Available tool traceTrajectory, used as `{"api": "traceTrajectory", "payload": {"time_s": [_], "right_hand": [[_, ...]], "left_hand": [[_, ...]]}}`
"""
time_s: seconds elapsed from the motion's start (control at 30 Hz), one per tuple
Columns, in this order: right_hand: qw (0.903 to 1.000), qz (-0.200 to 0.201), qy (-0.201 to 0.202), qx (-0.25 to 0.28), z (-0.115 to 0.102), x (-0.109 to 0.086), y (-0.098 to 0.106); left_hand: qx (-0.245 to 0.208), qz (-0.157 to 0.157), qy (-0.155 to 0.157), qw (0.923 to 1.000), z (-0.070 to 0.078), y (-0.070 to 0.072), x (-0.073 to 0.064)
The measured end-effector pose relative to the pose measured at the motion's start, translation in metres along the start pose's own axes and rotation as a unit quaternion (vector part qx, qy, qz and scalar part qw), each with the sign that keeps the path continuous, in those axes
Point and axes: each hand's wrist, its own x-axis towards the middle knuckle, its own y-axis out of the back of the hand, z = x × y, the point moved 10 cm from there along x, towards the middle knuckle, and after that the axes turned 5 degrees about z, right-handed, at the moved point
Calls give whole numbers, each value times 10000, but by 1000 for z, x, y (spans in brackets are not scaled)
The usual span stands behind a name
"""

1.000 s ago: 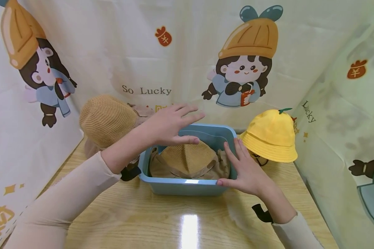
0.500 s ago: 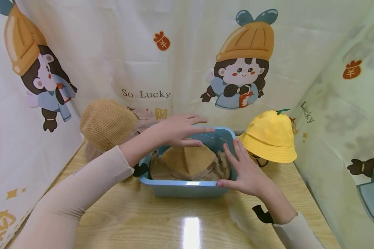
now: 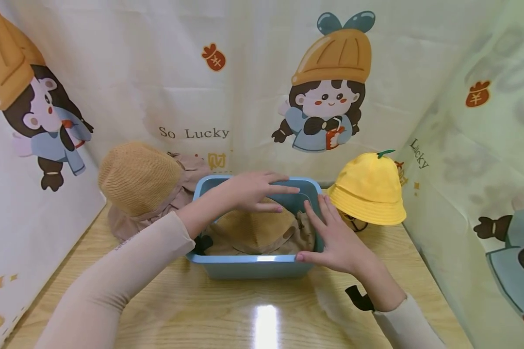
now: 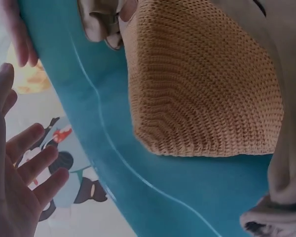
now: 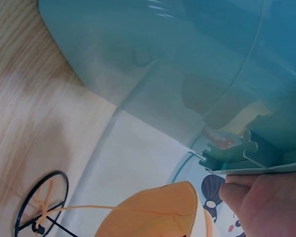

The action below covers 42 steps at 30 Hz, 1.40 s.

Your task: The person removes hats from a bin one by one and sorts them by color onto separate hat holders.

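A blue plastic basin stands on the table with a tan knit hat inside, its khaki fabric brim folded around it. In the left wrist view the knit hat shows its crown close up. My left hand hovers over the basin's back part, fingers extended and holding nothing. My right hand is at the basin's right front corner, fingers spread along the side rim and thumb on the front rim. In the right wrist view that hand lies against the basin's rim.
To the left sits another tan knit hat with a loose fabric brim. A yellow bucket hat with a green leaf tip is on a black wire stand at right. Printed cloth surrounds the wooden table behind and at both sides.
My left hand has come forward and lower over the basin. The right hand keeps its place on the rim. The head view has shifted slightly.
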Motion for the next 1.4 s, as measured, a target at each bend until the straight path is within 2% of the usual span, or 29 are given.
{"api": "traceTrajectory", "payload": {"time_s": [0.2,0.37,0.5,0.63,0.87,1.03,1.17,1.4], "right_hand": [[10000,-15,17,-83,0,2,0],[10000,-3,30,-67,0,2,1],[10000,-42,-23,-49,2,3,2],[9999,-74,-77,-38,3,2,1],[10000,-47,-80,-30,4,3,0],[10000,-14,-77,9,3,3,-1],[10000,-5,-50,17,2,3,-1],[10000,-7,-53,-14,3,3,-2]], "left_hand": [[274,-247,-104,9993,2,-18,3],[409,-465,-37,9981,0,-28,3],[517,-538,-198,9970,4,-34,5],[626,-874,-367,9935,8,-48,7],[1188,-1482,-389,9810,10,-74,4],[1253,-2076,-86,9701,8,-86,-3],[1329,-2459,23,9601,6,-92,-9],[1704,-2745,46,9464,-4,-96,-14]]}}
